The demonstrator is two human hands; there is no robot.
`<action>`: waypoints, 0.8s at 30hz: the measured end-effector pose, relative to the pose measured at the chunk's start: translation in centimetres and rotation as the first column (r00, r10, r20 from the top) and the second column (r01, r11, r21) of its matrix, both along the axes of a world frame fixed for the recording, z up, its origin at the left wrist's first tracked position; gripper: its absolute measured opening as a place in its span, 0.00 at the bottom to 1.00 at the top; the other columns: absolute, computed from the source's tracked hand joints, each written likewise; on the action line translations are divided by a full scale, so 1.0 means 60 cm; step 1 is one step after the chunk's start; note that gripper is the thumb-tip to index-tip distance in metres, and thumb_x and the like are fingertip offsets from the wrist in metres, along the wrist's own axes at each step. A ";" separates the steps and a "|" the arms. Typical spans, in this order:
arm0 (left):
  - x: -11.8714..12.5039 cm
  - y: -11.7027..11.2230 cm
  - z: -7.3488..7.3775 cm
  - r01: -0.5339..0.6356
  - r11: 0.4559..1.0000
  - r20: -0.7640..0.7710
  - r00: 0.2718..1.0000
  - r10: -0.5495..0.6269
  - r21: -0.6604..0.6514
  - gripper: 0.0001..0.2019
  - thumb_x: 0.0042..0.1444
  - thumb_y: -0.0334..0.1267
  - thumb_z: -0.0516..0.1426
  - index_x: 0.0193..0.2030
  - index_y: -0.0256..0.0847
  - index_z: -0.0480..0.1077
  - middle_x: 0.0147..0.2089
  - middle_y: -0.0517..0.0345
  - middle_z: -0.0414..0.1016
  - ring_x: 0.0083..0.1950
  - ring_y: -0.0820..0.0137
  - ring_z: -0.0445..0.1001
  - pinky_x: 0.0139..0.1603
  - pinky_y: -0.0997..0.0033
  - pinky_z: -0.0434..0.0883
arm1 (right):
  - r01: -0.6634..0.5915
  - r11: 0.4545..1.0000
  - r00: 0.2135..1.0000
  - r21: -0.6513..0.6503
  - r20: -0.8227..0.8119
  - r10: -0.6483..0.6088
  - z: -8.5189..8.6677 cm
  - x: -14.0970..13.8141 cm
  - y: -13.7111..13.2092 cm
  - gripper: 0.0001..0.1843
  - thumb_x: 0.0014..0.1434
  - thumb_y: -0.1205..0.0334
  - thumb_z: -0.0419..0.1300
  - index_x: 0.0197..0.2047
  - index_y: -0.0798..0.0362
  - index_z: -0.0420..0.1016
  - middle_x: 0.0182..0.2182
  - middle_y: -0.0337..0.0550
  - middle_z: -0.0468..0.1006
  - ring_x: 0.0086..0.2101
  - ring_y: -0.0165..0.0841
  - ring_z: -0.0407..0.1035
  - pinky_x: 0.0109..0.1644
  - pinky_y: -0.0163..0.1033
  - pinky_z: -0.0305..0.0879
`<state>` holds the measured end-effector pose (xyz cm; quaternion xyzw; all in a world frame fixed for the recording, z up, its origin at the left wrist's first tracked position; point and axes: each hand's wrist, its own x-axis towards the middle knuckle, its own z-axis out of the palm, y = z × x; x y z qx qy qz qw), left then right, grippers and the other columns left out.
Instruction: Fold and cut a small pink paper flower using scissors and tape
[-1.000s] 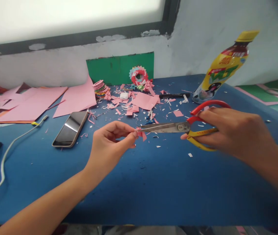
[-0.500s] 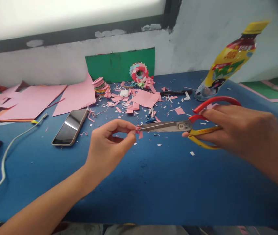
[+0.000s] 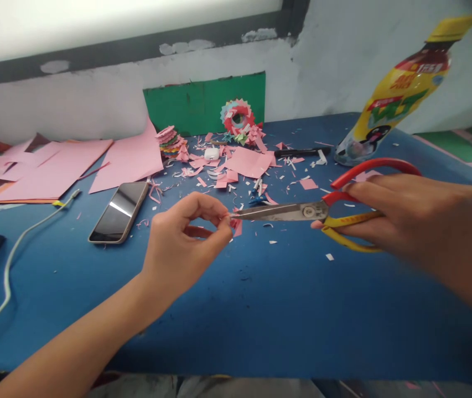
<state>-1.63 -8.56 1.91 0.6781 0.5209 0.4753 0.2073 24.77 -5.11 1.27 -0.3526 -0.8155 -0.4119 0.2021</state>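
Observation:
My left hand [image 3: 183,243] is held above the blue table [image 3: 236,309] and pinches a small piece of pink paper [image 3: 234,225] between thumb and fingertips. My right hand [image 3: 418,221] grips scissors [image 3: 302,212] with one red and one yellow handle. The steel blades point left and their tips meet the pink piece at my left fingertips. The blades look nearly closed.
A phone [image 3: 120,211] lies face up left of my hands, beside a white cable [image 3: 15,249]. Pink sheets [image 3: 57,168], paper scraps [image 3: 248,163], a black pen [image 3: 302,152], a green card [image 3: 205,102] and folded paper rings [image 3: 238,119] sit farther back. A yellow drink bottle [image 3: 397,97] stands at right.
Both hands have stayed together at the pink piece, with the scissors' tips on it. The view has shifted slightly, so the bottle and my right hand sit farther right.

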 end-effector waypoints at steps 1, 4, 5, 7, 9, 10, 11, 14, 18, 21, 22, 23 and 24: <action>0.000 0.000 0.000 -0.003 1.000 -0.005 1.000 0.003 0.006 0.05 0.47 0.27 0.60 0.28 0.40 0.69 0.25 0.66 0.75 0.28 0.79 0.73 0.25 0.90 0.71 | -0.002 1.000 1.000 -0.001 0.005 0.002 -0.001 0.000 0.000 0.32 0.63 0.42 0.37 0.27 0.56 0.71 0.18 0.43 0.71 0.21 0.31 0.65 0.20 0.34 0.51; 0.001 0.000 0.000 -0.014 1.000 -0.020 1.000 0.014 0.021 0.05 0.47 0.27 0.60 0.27 0.40 0.68 0.25 0.66 0.74 0.28 0.79 0.74 0.25 0.89 0.71 | 0.008 1.000 1.000 -0.030 0.003 -0.008 -0.005 0.001 0.003 0.33 0.61 0.39 0.36 0.28 0.55 0.70 0.18 0.42 0.72 0.21 0.31 0.65 0.19 0.34 0.50; 0.001 0.000 0.001 -0.016 1.000 -0.024 1.000 0.016 0.024 0.05 0.47 0.27 0.60 0.27 0.40 0.68 0.25 0.66 0.74 0.28 0.79 0.74 0.25 0.89 0.71 | 0.021 0.999 1.000 -0.049 -0.010 -0.021 -0.007 0.001 0.003 0.33 0.61 0.38 0.36 0.28 0.54 0.71 0.18 0.41 0.72 0.21 0.31 0.66 0.19 0.34 0.50; 0.002 0.000 0.001 -0.021 0.999 -0.028 0.999 0.022 0.032 0.05 0.47 0.28 0.60 0.27 0.40 0.68 0.25 0.66 0.74 0.27 0.79 0.74 0.24 0.89 0.72 | 0.034 0.995 0.999 -0.096 -0.037 -0.038 -0.010 0.002 0.004 0.33 0.61 0.38 0.37 0.28 0.54 0.71 0.18 0.41 0.73 0.21 0.31 0.67 0.19 0.34 0.51; 0.002 0.000 0.002 -0.029 0.999 -0.031 0.999 0.030 0.036 0.05 0.47 0.28 0.60 0.27 0.40 0.68 0.25 0.65 0.74 0.27 0.78 0.74 0.24 0.89 0.72 | 0.031 0.990 0.998 -0.138 -0.056 -0.039 -0.011 0.001 0.004 0.33 0.61 0.39 0.37 0.28 0.54 0.71 0.19 0.42 0.74 0.22 0.32 0.68 0.19 0.34 0.52; 0.002 -0.001 0.002 -0.034 0.999 -0.032 0.999 0.035 0.036 0.05 0.47 0.29 0.60 0.27 0.40 0.68 0.25 0.65 0.75 0.28 0.78 0.75 0.24 0.88 0.72 | 0.021 0.987 0.998 -0.157 -0.058 -0.030 -0.011 0.000 0.004 0.33 0.61 0.39 0.36 0.27 0.54 0.71 0.19 0.42 0.74 0.22 0.32 0.69 0.19 0.33 0.52; 0.002 -0.001 0.002 -0.039 0.999 -0.032 0.999 0.040 0.036 0.04 0.47 0.29 0.60 0.26 0.40 0.68 0.25 0.64 0.75 0.28 0.77 0.75 0.24 0.88 0.72 | 0.013 0.987 0.998 -0.159 -0.059 -0.022 -0.011 -0.001 0.004 0.33 0.61 0.39 0.37 0.27 0.54 0.71 0.19 0.41 0.74 0.21 0.31 0.69 0.18 0.33 0.52; 0.002 -0.002 0.001 -0.042 0.999 -0.031 0.999 0.043 0.034 0.05 0.47 0.29 0.60 0.26 0.40 0.68 0.26 0.64 0.75 0.29 0.76 0.76 0.24 0.87 0.73 | 0.005 0.992 0.998 -0.126 -0.057 -0.012 -0.010 -0.004 0.004 0.33 0.60 0.38 0.38 0.26 0.54 0.71 0.18 0.41 0.74 0.21 0.32 0.69 0.17 0.33 0.52; 0.002 -0.002 0.000 -0.050 0.998 -0.032 0.998 0.051 0.033 0.05 0.47 0.28 0.60 0.27 0.40 0.68 0.26 0.64 0.76 0.30 0.76 0.77 0.25 0.86 0.73 | 0.003 0.991 0.997 -0.134 -0.077 -0.013 -0.009 -0.005 0.003 0.34 0.62 0.40 0.35 0.26 0.54 0.72 0.19 0.42 0.75 0.21 0.32 0.69 0.18 0.33 0.53; 0.003 -0.002 0.002 -0.062 0.998 0.002 0.998 0.062 0.020 0.06 0.46 0.28 0.61 0.29 0.41 0.67 0.26 0.65 0.76 0.29 0.76 0.77 0.24 0.86 0.73 | 0.013 0.986 0.996 -0.167 -0.086 -0.028 -0.007 -0.005 0.002 0.36 0.62 0.40 0.34 0.24 0.54 0.71 0.18 0.42 0.74 0.19 0.30 0.68 0.17 0.33 0.53; 0.003 -0.002 0.003 -0.065 0.998 0.023 0.998 0.065 0.015 0.07 0.46 0.28 0.61 0.31 0.41 0.67 0.26 0.65 0.76 0.29 0.76 0.77 0.23 0.86 0.72 | 0.020 0.983 0.995 -0.180 -0.090 -0.037 -0.007 -0.005 0.001 0.36 0.61 0.39 0.34 0.23 0.54 0.71 0.17 0.41 0.73 0.18 0.29 0.67 0.17 0.32 0.52; 0.003 -0.001 0.004 -0.066 0.998 0.048 0.997 0.065 0.004 0.09 0.45 0.29 0.61 0.33 0.41 0.67 0.26 0.65 0.76 0.28 0.75 0.77 0.22 0.86 0.72 | 0.025 0.981 0.994 -0.190 -0.100 -0.045 -0.007 -0.005 0.001 0.37 0.60 0.37 0.34 0.22 0.53 0.71 0.16 0.40 0.72 0.17 0.29 0.66 0.17 0.32 0.52; 0.003 -0.001 0.005 -0.058 0.998 0.077 0.995 0.059 -0.013 0.10 0.45 0.29 0.62 0.34 0.41 0.68 0.27 0.64 0.76 0.28 0.75 0.77 0.21 0.85 0.71 | 0.026 0.980 0.992 -0.199 -0.114 -0.050 -0.007 -0.006 0.000 0.37 0.59 0.36 0.35 0.22 0.53 0.71 0.16 0.39 0.71 0.16 0.28 0.65 0.16 0.32 0.51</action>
